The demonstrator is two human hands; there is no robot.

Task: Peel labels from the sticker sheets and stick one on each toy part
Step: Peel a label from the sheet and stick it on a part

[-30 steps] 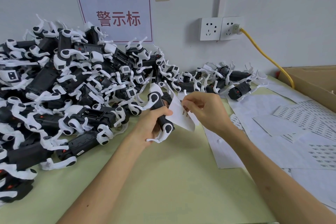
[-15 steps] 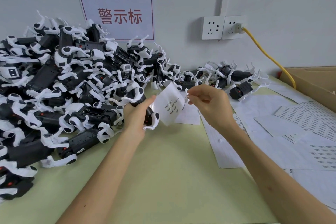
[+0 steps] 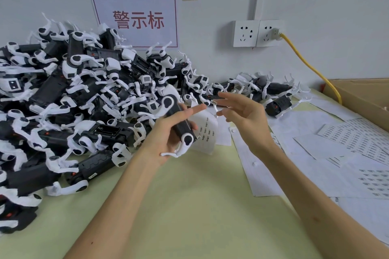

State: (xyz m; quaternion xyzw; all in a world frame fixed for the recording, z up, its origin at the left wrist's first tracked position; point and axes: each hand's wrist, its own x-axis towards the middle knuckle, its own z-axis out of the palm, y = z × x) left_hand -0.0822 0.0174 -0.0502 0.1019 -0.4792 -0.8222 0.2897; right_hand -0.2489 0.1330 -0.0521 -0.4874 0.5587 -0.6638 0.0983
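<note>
The left hand (image 3: 165, 135) gripped a black toy part (image 3: 180, 120) and the sticker sheet (image 3: 207, 132). The right hand (image 3: 247, 116) was spread open, a tiny label (image 3: 213, 102) on one fingertip.

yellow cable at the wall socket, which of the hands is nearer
Right. The right hand sits below-left of the yellow cable; the left hand, gripping a toy part, is farther left.
</note>
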